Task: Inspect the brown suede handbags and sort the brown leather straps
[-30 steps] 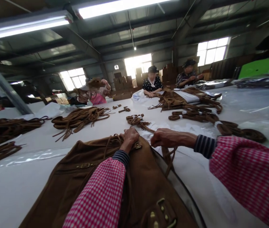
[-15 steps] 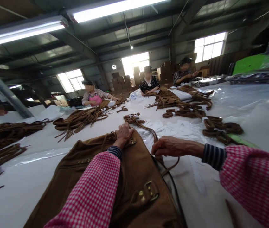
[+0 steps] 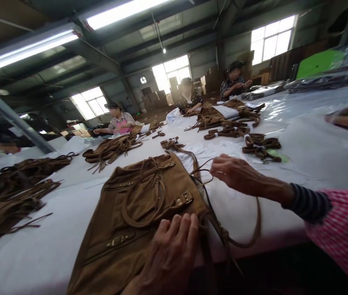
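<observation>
A brown fabric bag with brass buckles and looped handles lies flat on the white table. My left hand rests on its near right part, the fingers extended side by side over the cloth by the edge. Off the bag's right side, my right hand is closed in a pinch on a thin brown cord that runs back to the bag's opening. The opening's edge gapes a little, showing a pale lining. A longer brown strap curves down below my right hand.
Rolled brown straps with white bands lie beyond my right hand. Brown piles spread at the left, with another pile behind the bag. Clear plastic sheets cover the right side. Several people sit across the table.
My left hand has moved from the bag's far edge to its near right part. My right hand has shifted right and up, drawing the cord away from the bag. The view has shifted.
</observation>
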Tool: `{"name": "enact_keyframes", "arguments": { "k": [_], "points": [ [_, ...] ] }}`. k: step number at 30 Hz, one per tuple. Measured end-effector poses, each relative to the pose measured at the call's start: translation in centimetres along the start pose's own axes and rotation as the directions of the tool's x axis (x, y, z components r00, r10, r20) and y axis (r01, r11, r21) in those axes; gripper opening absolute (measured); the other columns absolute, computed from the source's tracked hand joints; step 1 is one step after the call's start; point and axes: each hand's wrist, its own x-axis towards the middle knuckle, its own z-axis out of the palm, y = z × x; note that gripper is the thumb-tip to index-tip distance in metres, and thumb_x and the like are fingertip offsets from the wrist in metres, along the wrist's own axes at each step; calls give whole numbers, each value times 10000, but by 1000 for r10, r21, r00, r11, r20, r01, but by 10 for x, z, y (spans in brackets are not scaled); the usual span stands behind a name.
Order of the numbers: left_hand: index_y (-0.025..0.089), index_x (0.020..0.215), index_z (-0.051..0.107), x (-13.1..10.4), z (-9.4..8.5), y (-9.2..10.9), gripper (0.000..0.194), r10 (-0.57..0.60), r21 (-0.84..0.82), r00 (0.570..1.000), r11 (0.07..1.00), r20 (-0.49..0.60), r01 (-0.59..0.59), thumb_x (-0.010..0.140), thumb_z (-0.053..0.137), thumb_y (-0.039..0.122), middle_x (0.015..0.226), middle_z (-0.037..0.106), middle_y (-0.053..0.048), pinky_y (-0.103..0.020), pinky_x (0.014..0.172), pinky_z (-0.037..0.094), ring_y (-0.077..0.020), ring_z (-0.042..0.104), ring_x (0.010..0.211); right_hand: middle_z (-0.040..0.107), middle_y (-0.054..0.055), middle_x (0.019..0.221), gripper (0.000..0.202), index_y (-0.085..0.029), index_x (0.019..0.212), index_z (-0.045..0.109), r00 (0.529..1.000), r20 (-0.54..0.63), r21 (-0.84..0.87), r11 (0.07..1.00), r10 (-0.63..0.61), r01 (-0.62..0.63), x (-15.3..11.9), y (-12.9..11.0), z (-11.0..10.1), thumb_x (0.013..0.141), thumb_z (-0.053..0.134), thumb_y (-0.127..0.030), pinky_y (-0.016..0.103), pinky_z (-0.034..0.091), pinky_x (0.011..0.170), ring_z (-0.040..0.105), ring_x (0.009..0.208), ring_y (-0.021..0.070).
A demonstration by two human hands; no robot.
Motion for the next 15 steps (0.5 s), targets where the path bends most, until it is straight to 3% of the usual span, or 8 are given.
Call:
{"name": "enact_keyframes", "arguments": {
  "k": [3, 5, 6, 8, 10, 12, 13, 15],
  "points": [
    [164, 1362, 593, -19, 24, 38, 418, -127, 7, 965, 991, -231, 132, 958, 495, 116, 1343, 680, -122, -457, 1052, 435, -295, 602, 1246, 671, 11, 816, 151, -196, 881, 676, 992, 95, 320, 940, 87, -113, -51, -30, 6, 954, 547, -224, 261, 403, 705, 575, 718, 140],
    [222, 1254, 659, -22, 32, 60, 323, -245, -134, 898, 969, -365, 210, 954, 565, 146, 1283, 717, -93, -466, 1090, 406, -289, 615, 1231, 666, -4, 795, 132, -199, 923, 680, 965, 226, 494, 839, 130, -229, -77, -46, 13, 933, 581, -286, 250, 407, 671, 573, 700, 137],
    [245, 1167, 688, -22, 33, 70, 248, -312, -230, 871, 944, -379, 238, 953, 592, 166, 1193, 749, -76, -442, 1050, 432, -274, 651, 1155, 664, -3, 800, 170, -197, 939, 680, 950, 285, 572, 773, 129, -276, -86, -52, 16, 933, 587, -339, 246, 410, 655, 572, 706, 141],
    [250, 983, 697, -17, 31, 83, 129, -478, -476, 842, 818, -250, 323, 984, 570, 228, 944, 767, -45, -351, 871, 490, -218, 697, 905, 662, 11, 827, 292, -188, 947, 677, 934, 344, 701, 634, 101, -326, -94, -60, 23, 949, 554, -452, 244, 428, 646, 579, 741, 153],
    [227, 851, 653, -9, 29, 88, 288, -617, -716, 786, 534, 34, 450, 1037, 471, 349, 735, 697, -21, -279, 693, 471, -170, 648, 685, 656, 31, 838, 393, -179, 883, 661, 942, 318, 768, 552, 109, -323, -91, -65, 28, 975, 468, -508, 254, 457, 690, 588, 789, 168],
    [207, 774, 598, -1, 31, 86, 413, -649, -837, 707, 196, 280, 511, 1041, 419, 466, 645, 619, -3, -245, 618, 440, -143, 584, 601, 623, 29, 767, 452, -181, 781, 612, 938, 316, 774, 533, 145, -343, -85, -67, 33, 971, 440, -553, 259, 460, 687, 573, 753, 167],
    [203, 754, 573, 3, 35, 85, 429, -640, -861, 684, 68, 350, 503, 1016, 452, 520, 631, 592, 6, -236, 608, 433, -138, 562, 597, 591, 16, 717, 457, -185, 741, 581, 930, 336, 769, 525, 153, -364, -82, -68, 36, 943, 480, -582, 254, 446, 646, 549, 705, 157],
    [203, 737, 532, 6, 47, 83, 424, -614, -883, 681, -58, 399, 465, 918, 590, 581, 631, 556, 20, -229, 598, 423, -134, 532, 608, 505, -20, 634, 459, -194, 701, 528, 905, 399, 778, 467, 151, -421, -79, -69, 42, 849, 607, -622, 236, 387, 547, 476, 605, 130]
  ]
}}
